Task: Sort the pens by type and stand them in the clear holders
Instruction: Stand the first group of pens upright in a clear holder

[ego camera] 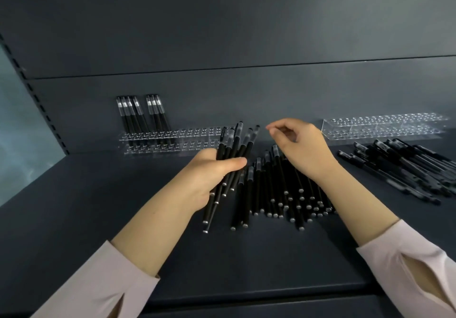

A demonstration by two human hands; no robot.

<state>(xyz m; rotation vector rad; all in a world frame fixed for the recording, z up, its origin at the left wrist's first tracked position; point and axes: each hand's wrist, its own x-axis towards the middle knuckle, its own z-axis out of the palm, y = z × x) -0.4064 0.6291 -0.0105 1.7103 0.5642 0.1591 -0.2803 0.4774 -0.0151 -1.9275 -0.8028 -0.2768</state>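
Sorting in progress on a dark slate-blue metal shelf [98,206]. Just right of and beneath the grip, a loose heap of black pens with frosted clear caps [283,189], silver ends toward the camera. Well off to the right, a second heap of black pens [407,169] (type too blurred to tell apart). Beyond the grip to the left, a long clear acrylic holder with rows of holes [172,142], carrying a few capped black pens standing upright [140,115] toward its far left. Beyond to the right, a matching clear holder [382,126], no pens seen in it. Left hand [212,174] wrapped tight around a fanned bundle of black clear-capped pens [234,150], caps up and tilted away. Right hand [298,145] raised beside the bundle's caps, fingers loosely curled, nothing visible between them. Probably best done by drawing one pen at a time from the fan, pinching just below the cap, lowering it straight into a free hole beside those already standing, and keeping the bundle clamped against slipping.
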